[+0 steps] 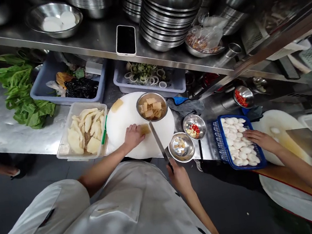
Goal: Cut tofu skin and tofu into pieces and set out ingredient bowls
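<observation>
My left hand (134, 136) lies on the round white cutting board (123, 120), its fingers curled and holding down a flat tan piece of food (145, 129). In my right hand (179, 177) is the handle of a long kitchen knife (159, 141). Its blade points away from me, with the tip beside the tan piece and just below the rim of a steel bowl (140, 115). That bowl stands on the board and contains cut tan pieces (152, 108). Another tan slab (117, 105) rests near the board's far left edge.
Left of the board stands a clear tub (60, 151) of pale pieces, a green-handled tool (104, 131) at its side. Two small bowls (181, 147) sit to the right. A co-worker's hand (261, 139) reaches into a blue basket (223, 149) of white mushrooms. Overhead runs a steel shelf (97, 39).
</observation>
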{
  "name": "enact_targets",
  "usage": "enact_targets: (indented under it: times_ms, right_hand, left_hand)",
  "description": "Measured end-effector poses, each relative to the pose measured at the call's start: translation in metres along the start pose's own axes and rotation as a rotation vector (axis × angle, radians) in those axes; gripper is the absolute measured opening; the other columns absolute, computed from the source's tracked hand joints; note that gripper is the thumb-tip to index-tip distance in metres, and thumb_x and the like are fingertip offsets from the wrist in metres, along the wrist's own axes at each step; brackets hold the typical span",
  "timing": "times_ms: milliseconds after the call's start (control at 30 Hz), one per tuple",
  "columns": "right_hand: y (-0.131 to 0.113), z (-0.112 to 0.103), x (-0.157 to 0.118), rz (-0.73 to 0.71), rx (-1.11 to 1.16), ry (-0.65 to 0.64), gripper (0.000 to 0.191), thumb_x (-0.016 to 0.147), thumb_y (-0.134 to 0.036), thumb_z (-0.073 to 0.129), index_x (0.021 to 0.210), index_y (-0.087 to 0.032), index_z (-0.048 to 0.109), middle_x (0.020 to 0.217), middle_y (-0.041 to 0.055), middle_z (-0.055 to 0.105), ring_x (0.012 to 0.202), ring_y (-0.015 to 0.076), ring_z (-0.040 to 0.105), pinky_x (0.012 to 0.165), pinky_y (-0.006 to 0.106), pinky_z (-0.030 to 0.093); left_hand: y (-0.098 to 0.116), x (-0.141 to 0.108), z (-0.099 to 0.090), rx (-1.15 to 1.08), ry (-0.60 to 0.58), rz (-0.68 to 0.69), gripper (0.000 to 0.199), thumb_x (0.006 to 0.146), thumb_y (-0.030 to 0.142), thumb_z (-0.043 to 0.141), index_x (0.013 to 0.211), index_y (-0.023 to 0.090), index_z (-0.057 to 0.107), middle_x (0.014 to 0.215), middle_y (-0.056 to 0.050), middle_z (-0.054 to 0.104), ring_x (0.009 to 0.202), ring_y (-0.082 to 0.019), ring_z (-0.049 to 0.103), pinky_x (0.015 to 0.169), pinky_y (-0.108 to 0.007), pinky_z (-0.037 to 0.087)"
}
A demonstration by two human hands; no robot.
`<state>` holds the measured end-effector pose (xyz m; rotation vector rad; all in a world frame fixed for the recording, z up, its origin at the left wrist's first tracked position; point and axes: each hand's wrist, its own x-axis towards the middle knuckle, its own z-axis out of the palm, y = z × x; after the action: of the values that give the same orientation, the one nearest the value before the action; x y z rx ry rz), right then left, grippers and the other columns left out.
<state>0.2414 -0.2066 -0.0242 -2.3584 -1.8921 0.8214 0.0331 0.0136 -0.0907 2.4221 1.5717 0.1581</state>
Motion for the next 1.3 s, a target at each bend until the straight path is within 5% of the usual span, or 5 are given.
enact_targets:
  times_ms: [100,300,667,967,1300]
  right_hand:
    - [-0.027,-0.013,0.01,0.04,-0.066,-0.093,0.031,0.107,-0.027,0.043,0.13,-0.015,0.061,0.097,0.0136,0.077,0.085,0.0283,0.074,0.064,0.029,0.039]
    - [-0.045,-0.021,0.018,0.009,-0.051,-0.139,0.031,0.11,-0.028,0.042,0.134,-0.016,0.057,0.103,0.0129,0.077,0.092,0.0273,0.074,0.07,0.03,0.039]
    - [-0.047,-0.037,0.037,-0.105,-0.104,-0.233,0.025,0.111,-0.023,0.038,0.13,-0.015,0.052,0.109,0.0126,0.075,0.097,0.0251,0.072,0.074,0.03,0.039]
    - [-0.065,-0.05,0.021,-0.123,-0.162,-0.31,0.026,0.112,-0.025,0.034,0.133,-0.016,0.045,0.111,0.015,0.074,0.1,0.029,0.073,0.074,0.031,0.042]
    - [-0.074,-0.036,0.04,-0.117,-0.092,-0.281,0.023,0.111,-0.022,0.035,0.13,-0.015,0.046,0.112,0.0158,0.074,0.101,0.0264,0.072,0.078,0.031,0.043]
  left_hand:
    - [0.004,-0.008,0.011,-0.053,0.082,-0.061,0.045,0.089,0.041,0.07,0.125,0.013,0.064,0.127,-0.022,0.062,0.118,-0.04,0.055,0.096,-0.052,0.045]
    - [-0.013,0.014,0.011,-0.18,0.019,0.239,0.045,0.083,0.031,0.076,0.123,0.017,0.063,0.13,-0.018,0.064,0.121,-0.038,0.054,0.098,-0.052,0.046]
    - [-0.046,-0.015,0.021,-0.261,0.215,0.204,0.035,0.085,0.034,0.073,0.115,0.018,0.062,0.118,-0.015,0.06,0.11,-0.034,0.052,0.099,-0.05,0.049]
    - [-0.047,-0.013,0.022,-0.296,0.2,0.193,0.03,0.082,0.027,0.068,0.11,0.018,0.065,0.111,-0.014,0.058,0.105,-0.033,0.052,0.099,-0.052,0.049]
    - [-0.048,-0.022,0.013,-0.295,0.151,0.197,0.028,0.082,0.025,0.067,0.109,0.019,0.066,0.112,-0.015,0.059,0.107,-0.034,0.053,0.099,-0.053,0.05]
